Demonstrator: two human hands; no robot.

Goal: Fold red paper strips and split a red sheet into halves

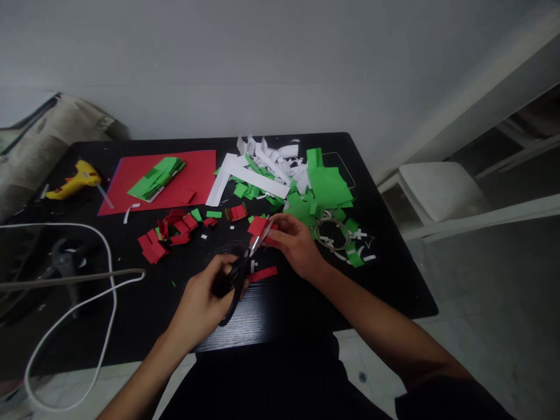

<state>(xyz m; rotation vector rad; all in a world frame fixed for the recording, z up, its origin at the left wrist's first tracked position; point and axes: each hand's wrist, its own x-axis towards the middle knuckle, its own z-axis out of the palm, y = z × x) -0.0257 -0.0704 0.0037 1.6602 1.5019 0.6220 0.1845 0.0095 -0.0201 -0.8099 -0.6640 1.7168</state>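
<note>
My left hand (pixel 203 297) is closed round the black handles of a pair of scissors (pixel 238 279), whose metal blades point up and to the right. Those blades reach onto a small piece of red paper (pixel 257 226), which my right hand (pixel 295 242) pinches between thumb and fingers. Just beneath, a red paper strip (pixel 263 273) lies on the black table (pixel 306 297). To the left is a heap of folded red paper pieces (pixel 172 230), and a small red bundle (pixel 237 212) sits behind the scissors.
White and green paper scraps (pixel 266 169) pile up at the back, beside larger green sheets (pixel 328 184) and a ring (pixel 332 234). A red sheet (pixel 118 186) carries folded green strips (pixel 157 178). Farther left are a yellow glue gun (pixel 76 181) and a white cable (pixel 107 245).
</note>
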